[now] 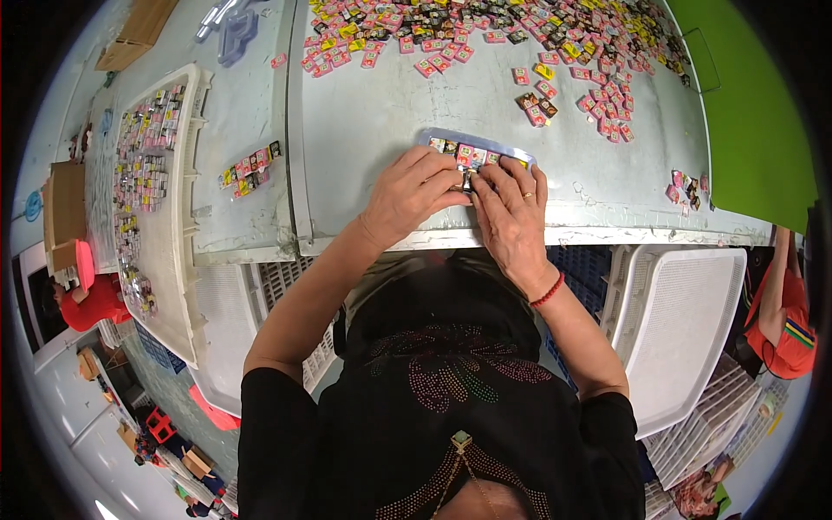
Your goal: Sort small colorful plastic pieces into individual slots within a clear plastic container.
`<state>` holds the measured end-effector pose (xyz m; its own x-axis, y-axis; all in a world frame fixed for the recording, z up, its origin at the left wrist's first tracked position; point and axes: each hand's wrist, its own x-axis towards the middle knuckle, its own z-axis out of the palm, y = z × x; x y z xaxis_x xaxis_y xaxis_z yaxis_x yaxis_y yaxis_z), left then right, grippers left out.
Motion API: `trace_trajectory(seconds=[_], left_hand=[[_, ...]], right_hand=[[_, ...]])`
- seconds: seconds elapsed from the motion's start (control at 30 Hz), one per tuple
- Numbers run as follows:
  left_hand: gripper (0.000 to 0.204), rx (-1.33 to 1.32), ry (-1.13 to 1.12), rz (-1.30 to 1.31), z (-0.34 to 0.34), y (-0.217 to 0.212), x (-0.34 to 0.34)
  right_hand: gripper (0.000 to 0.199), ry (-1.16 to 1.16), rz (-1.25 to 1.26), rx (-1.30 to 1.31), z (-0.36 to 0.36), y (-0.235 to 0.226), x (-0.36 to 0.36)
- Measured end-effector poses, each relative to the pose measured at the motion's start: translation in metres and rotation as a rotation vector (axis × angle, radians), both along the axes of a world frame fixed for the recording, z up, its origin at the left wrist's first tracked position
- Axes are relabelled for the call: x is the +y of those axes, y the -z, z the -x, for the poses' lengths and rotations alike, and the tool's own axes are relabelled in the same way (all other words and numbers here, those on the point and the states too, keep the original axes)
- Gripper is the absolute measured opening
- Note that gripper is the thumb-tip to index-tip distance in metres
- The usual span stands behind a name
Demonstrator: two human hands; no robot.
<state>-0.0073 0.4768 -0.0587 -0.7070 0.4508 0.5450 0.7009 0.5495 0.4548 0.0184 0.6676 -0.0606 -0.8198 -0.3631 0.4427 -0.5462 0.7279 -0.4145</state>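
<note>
Close to the table's front edge lies a clear plastic tray with small pink, yellow and dark packets packed side by side in it. My left hand covers the tray's left end, its fingers curled over the side and their tips on the packets. Bent around the right end is my right hand, with fingertips pressed down near the middle row. Between the two hands a dark packet shows at the fingertips. Both thumbs and the front rim are partly hidden.
A large pile of loose packets spreads across the table's far side. On the left, a white tray holds rows of packets near a small group. A green panel borders the right, where another person's arm shows.
</note>
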Motion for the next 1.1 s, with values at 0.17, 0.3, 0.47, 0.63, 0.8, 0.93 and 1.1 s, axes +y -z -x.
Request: trace_trajectory(seconds=[0.17, 0.3, 0.47, 0.63, 0.8, 0.93, 1.1], left_hand=[[0.029, 0.021, 0.011, 0.011, -0.002, 0.003, -0.006], [0.032, 0.030, 0.029, 0.031, -0.001, 0.001, -0.008], [0.033, 0.043, 0.016, -0.011, 0.001, 0.012, -0.007], [0.036, 0.093, 0.003, 0.068, -0.008, 0.012, -0.007], [0.045, 0.056, -0.023, 0.140, -0.015, 0.011, -0.008], [0.048, 0.049, -0.019, 0.128, -0.015, 0.010, -0.012], [0.057, 0.036, -0.072, 0.172, -0.007, 0.000, -0.006]], right_hand=[[0.025, -0.009, 0.007, -0.010, 0.000, 0.001, 0.001], [0.026, -0.013, 0.004, -0.008, 0.002, 0.002, 0.004], [0.027, -0.032, -0.004, -0.015, 0.002, 0.002, 0.006], [0.032, -0.053, -0.053, -0.010, -0.004, 0.004, 0.009], [0.065, -0.117, -0.223, -0.134, -0.019, 0.003, 0.012], [0.069, -0.176, -0.211, -0.133, -0.014, 0.000, 0.018], [0.071, -0.015, -0.169, -0.141, -0.009, -0.006, 0.026]])
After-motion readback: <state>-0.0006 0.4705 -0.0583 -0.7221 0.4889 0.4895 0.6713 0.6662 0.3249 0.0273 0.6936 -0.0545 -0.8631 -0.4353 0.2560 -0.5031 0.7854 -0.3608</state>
